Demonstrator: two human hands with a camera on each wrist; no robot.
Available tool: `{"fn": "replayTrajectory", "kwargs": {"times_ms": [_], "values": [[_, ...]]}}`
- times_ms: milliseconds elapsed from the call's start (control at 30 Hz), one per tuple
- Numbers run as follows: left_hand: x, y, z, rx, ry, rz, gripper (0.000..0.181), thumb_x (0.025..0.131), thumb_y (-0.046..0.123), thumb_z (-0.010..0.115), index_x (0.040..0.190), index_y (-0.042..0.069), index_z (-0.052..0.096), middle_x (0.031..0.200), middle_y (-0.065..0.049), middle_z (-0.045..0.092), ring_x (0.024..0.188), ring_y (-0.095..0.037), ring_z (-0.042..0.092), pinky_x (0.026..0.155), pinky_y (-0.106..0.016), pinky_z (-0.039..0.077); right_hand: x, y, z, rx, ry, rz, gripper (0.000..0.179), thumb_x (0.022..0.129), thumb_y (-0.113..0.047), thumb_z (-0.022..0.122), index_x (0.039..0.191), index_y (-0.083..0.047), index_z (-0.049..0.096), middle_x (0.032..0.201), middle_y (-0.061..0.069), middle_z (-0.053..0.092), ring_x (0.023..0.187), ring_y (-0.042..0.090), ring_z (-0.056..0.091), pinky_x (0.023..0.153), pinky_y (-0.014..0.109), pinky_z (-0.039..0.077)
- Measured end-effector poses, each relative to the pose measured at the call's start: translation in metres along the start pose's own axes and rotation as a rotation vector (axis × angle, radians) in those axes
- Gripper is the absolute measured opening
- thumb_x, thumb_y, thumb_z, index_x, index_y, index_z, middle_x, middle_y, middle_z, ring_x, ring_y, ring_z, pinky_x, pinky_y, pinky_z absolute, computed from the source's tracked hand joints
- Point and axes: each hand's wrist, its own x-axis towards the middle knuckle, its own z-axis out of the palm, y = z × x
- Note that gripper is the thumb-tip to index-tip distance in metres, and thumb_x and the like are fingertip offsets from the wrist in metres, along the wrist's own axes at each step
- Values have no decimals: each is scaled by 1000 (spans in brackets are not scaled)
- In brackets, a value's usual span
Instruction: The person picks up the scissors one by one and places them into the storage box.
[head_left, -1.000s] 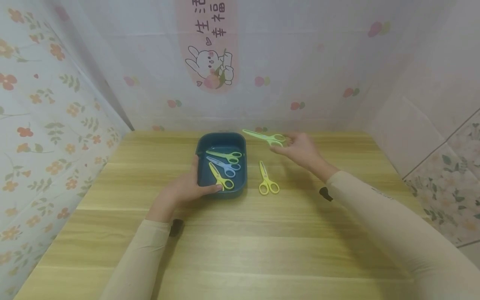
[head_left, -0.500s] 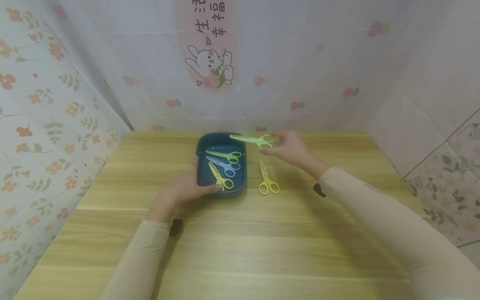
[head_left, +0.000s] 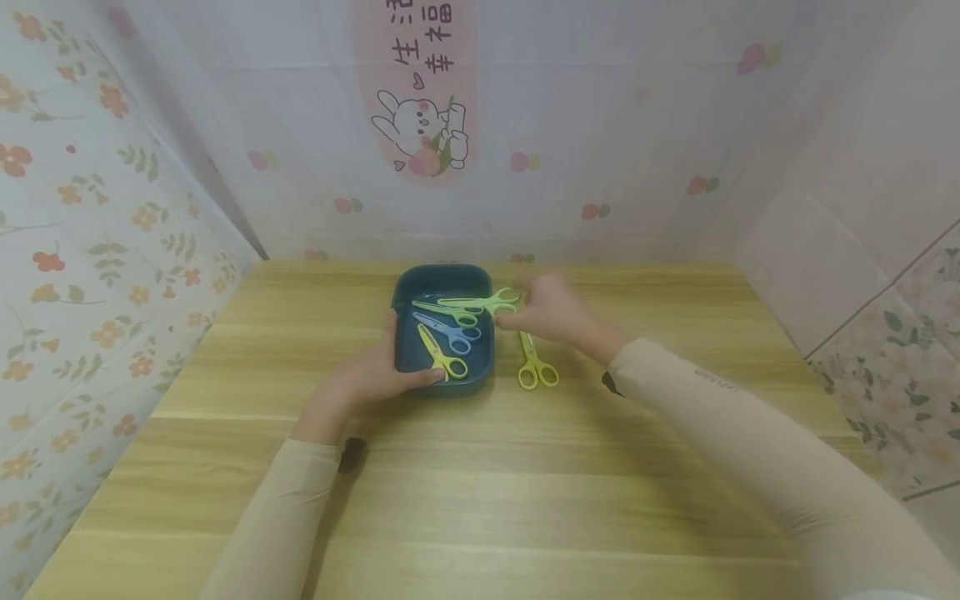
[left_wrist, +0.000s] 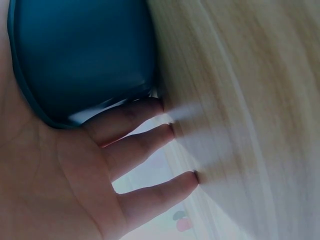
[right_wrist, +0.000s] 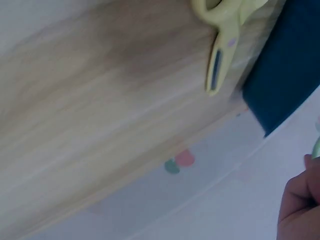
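A dark blue plastic box [head_left: 483, 379] stands on the table. My left hand [head_left: 367, 371] holds its near left corner, thumb over the near rim and fingers along the left wall. In the left wrist view, several fingertips [left_wrist: 187, 180] touch the tabletop beside the box. Inside lie green scissors [head_left: 468, 320], blue scissors [head_left: 450, 335] and yellow scissors [head_left: 442, 358]. My right hand [head_left: 558, 308] pinches pale green scissors [head_left: 480, 305] by the handle loops; their blades reach over the box's right rim, overlapping the green pair from above.
Another pair of yellow scissors [head_left: 531, 367] lies on the wooden table [head_left: 480, 483], just right of the box, tips pointing away. Behind the table's far edge hangs a printed curtain [head_left: 600, 150]; a floral cloth [head_left: 112, 217] hangs at the left.
My right hand has carried the pale green scissors leftward and down, from right of the box to over its inside. The left hand and the box have stayed put.
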Motion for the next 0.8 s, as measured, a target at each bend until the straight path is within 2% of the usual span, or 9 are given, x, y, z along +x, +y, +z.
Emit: {"fn": "replayTrajectory", "kwargs": {"times_ms": [100,200,300,400,533,800], "values": [[-1,0,0,1,1,1,149,78,87,69,168,9,-21,169,-33,32,146,-44,52,118,-58,46,1,-6,8,-82,-23,38,48,86,-46,82,107,-5,70,61,-5,48,52,11,43,50,27,36],[-1,0,-1,-9,-2,-3,149,79,86,70,168,9,-21,171,-32,27,149,-45,49,119,-59,44,2,-14,15,-128,-37,70,50,86,-50,83,108,-7,70,65,-2,55,54,13,49,52,30,40],[-1,0,-2,-14,-5,-5,148,80,85,70,168,9,-21,173,-32,24,151,-46,46,120,-59,43,4,-22,23,-174,-42,91,47,87,-53,83,98,-10,70,70,-1,58,56,14,51,53,30,42],[-1,-1,-2,-12,-4,-5,148,79,86,70,168,10,-21,172,-31,27,149,-45,49,120,-58,44,7,-28,31,-261,-42,88,46,87,-57,81,84,-13,66,66,-3,54,54,12,47,52,29,38],[-1,-1,-1,-13,-9,1,148,80,87,69,168,10,-21,172,-31,29,147,-44,51,118,-58,45,8,-36,39,-390,-28,53,55,87,-61,79,67,-17,55,59,-6,46,53,12,44,49,30,34],[0,-2,0,-36,-12,6,148,80,84,71,168,11,-23,172,-30,29,146,-43,52,118,-58,45,6,-46,46,-501,-28,26,62,87,-66,74,56,-20,46,55,-8,40,53,12,42,46,31,32]]}}
